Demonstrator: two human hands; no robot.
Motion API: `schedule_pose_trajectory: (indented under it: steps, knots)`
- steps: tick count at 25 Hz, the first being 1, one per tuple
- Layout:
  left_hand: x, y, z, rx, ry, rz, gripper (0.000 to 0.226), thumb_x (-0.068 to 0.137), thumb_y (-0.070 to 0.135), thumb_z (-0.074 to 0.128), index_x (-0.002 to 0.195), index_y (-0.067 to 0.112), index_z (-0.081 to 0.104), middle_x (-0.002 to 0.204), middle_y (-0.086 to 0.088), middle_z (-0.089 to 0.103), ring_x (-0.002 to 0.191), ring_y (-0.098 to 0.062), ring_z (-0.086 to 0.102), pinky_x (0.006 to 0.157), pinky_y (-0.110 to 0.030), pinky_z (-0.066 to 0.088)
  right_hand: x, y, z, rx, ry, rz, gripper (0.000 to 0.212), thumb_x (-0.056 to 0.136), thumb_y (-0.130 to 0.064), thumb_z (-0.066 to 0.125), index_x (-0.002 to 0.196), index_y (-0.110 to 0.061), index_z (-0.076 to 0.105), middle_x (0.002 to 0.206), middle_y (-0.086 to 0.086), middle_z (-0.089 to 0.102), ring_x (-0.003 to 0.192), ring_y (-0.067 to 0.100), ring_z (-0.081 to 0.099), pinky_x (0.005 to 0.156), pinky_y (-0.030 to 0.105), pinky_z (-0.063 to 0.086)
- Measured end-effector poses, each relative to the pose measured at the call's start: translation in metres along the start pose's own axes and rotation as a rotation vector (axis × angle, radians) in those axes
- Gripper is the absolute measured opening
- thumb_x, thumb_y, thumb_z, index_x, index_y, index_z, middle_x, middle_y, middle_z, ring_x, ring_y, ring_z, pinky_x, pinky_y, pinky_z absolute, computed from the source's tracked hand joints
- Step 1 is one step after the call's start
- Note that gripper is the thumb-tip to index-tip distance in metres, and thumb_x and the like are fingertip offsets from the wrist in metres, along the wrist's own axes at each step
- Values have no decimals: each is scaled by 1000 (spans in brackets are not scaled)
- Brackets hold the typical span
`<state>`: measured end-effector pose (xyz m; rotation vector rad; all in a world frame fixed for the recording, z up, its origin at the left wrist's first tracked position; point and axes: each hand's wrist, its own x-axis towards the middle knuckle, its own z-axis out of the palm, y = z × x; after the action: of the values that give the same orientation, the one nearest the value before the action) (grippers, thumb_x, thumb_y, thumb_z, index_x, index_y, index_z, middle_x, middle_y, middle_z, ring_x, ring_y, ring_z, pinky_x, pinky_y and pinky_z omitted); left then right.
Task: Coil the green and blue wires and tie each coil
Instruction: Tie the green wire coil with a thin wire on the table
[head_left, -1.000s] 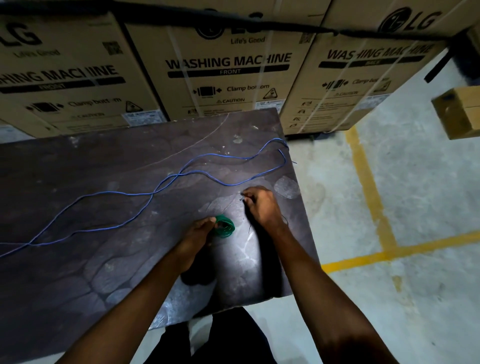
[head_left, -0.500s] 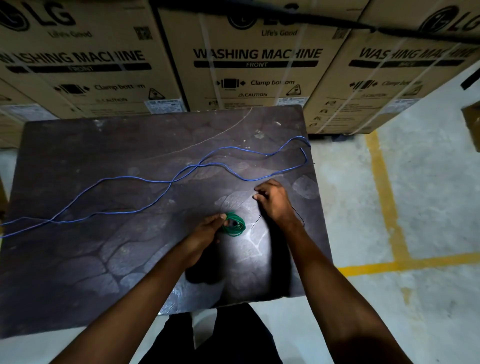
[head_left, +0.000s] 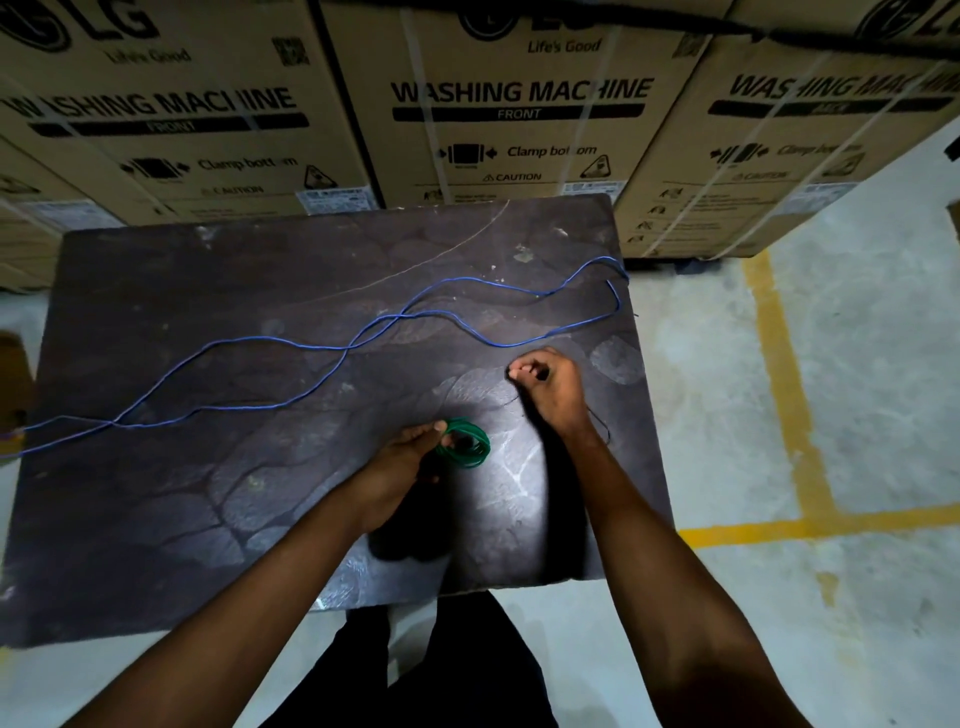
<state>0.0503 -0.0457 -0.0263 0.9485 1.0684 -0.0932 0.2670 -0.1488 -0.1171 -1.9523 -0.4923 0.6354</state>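
Pinching the near-left rim of the green coil (head_left: 464, 443), the left hand (head_left: 410, 457) has thumb and fingers closed on the bundled turns and holds the coil just over, or resting on, the dark table (head_left: 171, 519); which of the two cannot be told. The right hand (head_left: 545, 387) lies beyond and to the right of the coil, its fingers curled narrow around something thin and dark. This appears to be a tie wire (head_left: 602, 423), a faint dark loop showing beside the right wrist, though its full course is too fine to trace.

The coil is a small, roughly round ring, lying nearly flat, with its open centre facing up. It sits between the two hands, touching the left and clearly apart from the right. The coming move likely turns on this gap: the tie must be carried from the right hand, toward the person and leftward, to reach the free far-right rim of the coil.

Farther out, the blue wire (head_left: 291, 340) lies uncoiled in long doubled waves across the table from left edge to right edge, its long axis running left to right, beyond both hands. Its nearest bend passes just beyond the right hand. Cardboard boxes (head_left: 519, 104) stand behind the table.
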Motion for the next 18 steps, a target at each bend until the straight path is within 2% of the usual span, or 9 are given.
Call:
schedule_pose_trajectory:
  steps: [3, 6, 9, 11, 13, 15, 18]
  knots:
    - [-17, 11, 1, -54, -52, 29, 20, 105, 17, 50, 97, 17, 68, 79, 8, 75, 70, -5, 64, 54, -19, 49, -2, -23, -3, 133, -23, 25, 22, 79, 0, 76, 78, -21, 73, 78, 10, 71, 67, 6, 60, 70, 21, 48]
    - [-38, 32, -2, -82, -149, 68, 22, 103, 17, 48, 97, 12, 68, 84, 0, 73, 70, -9, 64, 53, -18, 50, -1, -61, -14, 216, -41, -33, 15, 83, 7, 74, 88, -7, 73, 77, 3, 70, 65, -3, 60, 67, 14, 49]
    - [-60, 54, -7, -105, -238, 120, 22, 92, 29, 55, 99, 12, 68, 90, -4, 68, 76, -12, 59, 55, -20, 49, -1, -105, -28, 242, -33, -146, 16, 83, 9, 74, 90, -6, 72, 79, 0, 71, 67, -2, 61, 68, 15, 50]
    - [-73, 68, -9, -116, -284, 157, 26, 89, 35, 62, 98, 13, 71, 90, -4, 66, 75, -11, 59, 54, -20, 50, -2, -130, -35, 232, -19, -225, 22, 82, 10, 74, 88, -12, 73, 81, -5, 73, 71, 0, 63, 72, 17, 51]
    - [-84, 81, -10, -120, -349, 200, 35, 78, 48, 80, 90, 15, 76, 85, 2, 67, 71, -5, 61, 53, -19, 52, -5, -148, -38, 235, -21, -279, 25, 82, 9, 75, 86, -16, 73, 81, -8, 73, 73, 1, 65, 75, 18, 52]
    - [-97, 94, -13, -103, -398, 244, 45, 64, 55, 90, 86, 17, 78, 81, 6, 67, 69, -3, 61, 54, -20, 53, -9, -165, -39, 221, -32, -316, 21, 81, 8, 76, 87, -13, 74, 82, -5, 73, 73, 1, 64, 75, 18, 51]
    - [-111, 108, -18, -107, -427, 286, 47, 60, 55, 92, 83, 17, 77, 81, 5, 66, 70, -5, 60, 55, -21, 53, -15, -186, -38, 223, -47, -369, 19, 81, 7, 76, 88, -11, 74, 82, 0, 73, 74, 3, 65, 76, 19, 51]
